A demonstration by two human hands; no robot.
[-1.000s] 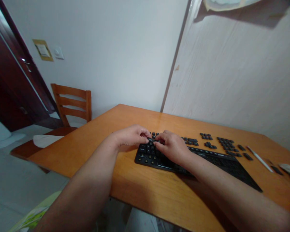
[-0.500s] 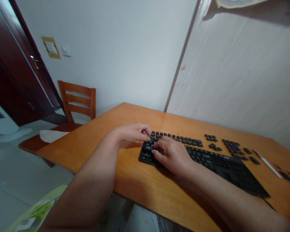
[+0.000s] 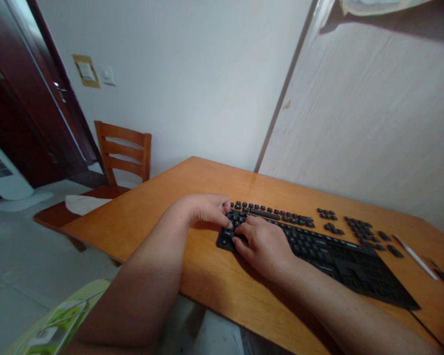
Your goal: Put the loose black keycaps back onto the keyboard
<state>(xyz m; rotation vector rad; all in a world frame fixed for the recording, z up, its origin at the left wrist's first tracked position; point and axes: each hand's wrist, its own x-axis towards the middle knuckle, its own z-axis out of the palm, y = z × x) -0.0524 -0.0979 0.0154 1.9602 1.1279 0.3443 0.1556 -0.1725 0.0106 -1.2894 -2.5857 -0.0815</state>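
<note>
Keyboard [image 3: 318, 249] lies flat on the table [image 3: 214, 180] beneath your hands; it looks light and stiff, best held by its frame edges. Your left hand [image 3: 207, 209] has its thumb down on the end keys, fingers curled; your right hand [image 3: 268, 244] bends its fingertips onto keys beside it. Whether either pinches anything, you cannot tell. Behind, loose keys [image 3: 361, 230] look small and slick: grip their sides.
</note>
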